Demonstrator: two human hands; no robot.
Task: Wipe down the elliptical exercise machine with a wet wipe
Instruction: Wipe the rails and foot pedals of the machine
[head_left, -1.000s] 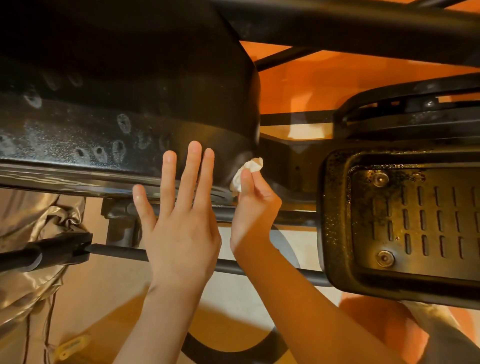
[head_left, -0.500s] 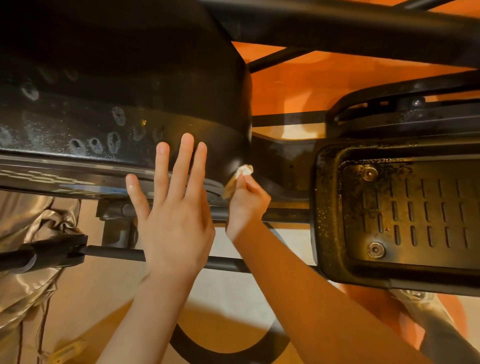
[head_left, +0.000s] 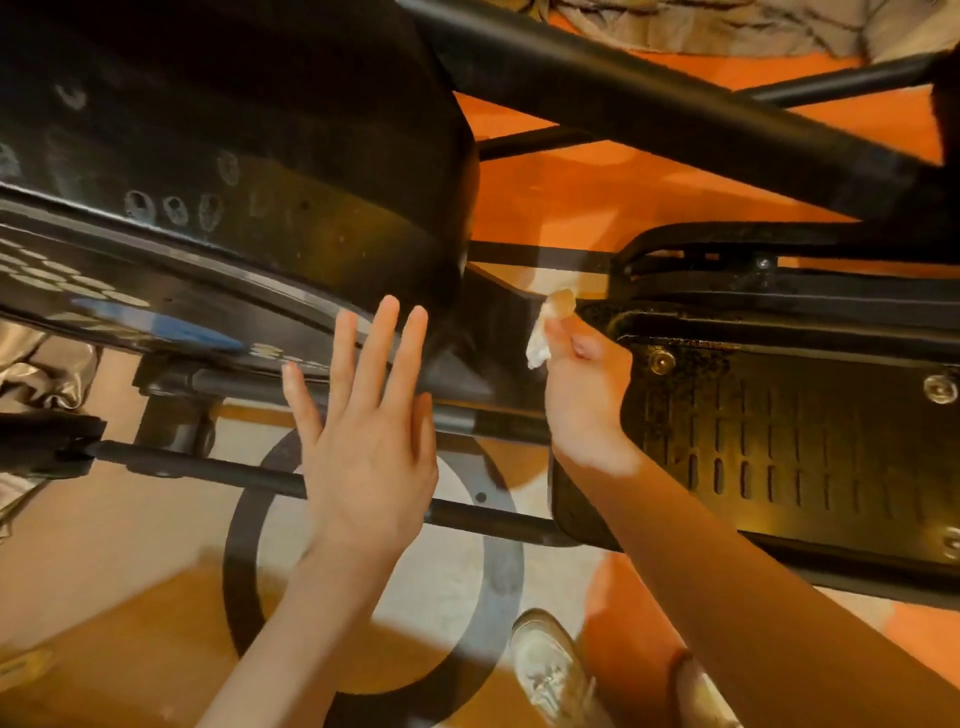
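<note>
The black elliptical machine fills the upper view; its rounded flywheel housing (head_left: 249, 171) carries dusty fingerprint marks. My left hand (head_left: 363, 431) is spread flat with straight fingers, its fingertips against the housing's lower rim. My right hand (head_left: 584, 384) pinches a crumpled white wet wipe (head_left: 548, 327) and holds it at the gap between the housing and the speckled black foot pedal (head_left: 769, 431). Part of the wipe is hidden inside my fingers.
A thick black frame tube (head_left: 649, 98) crosses the top diagonally. A thin black rod (head_left: 218, 470) runs low under my left hand. Below lies an orange and white floor mat (head_left: 597, 192) with a black ring pattern. My shoe (head_left: 550, 670) shows at the bottom.
My right hand has carried the wipe rightwards, from the housing's rounded end to the pedal's near corner. My left hand stays flat near the rim. The view has shifted left and down.
</note>
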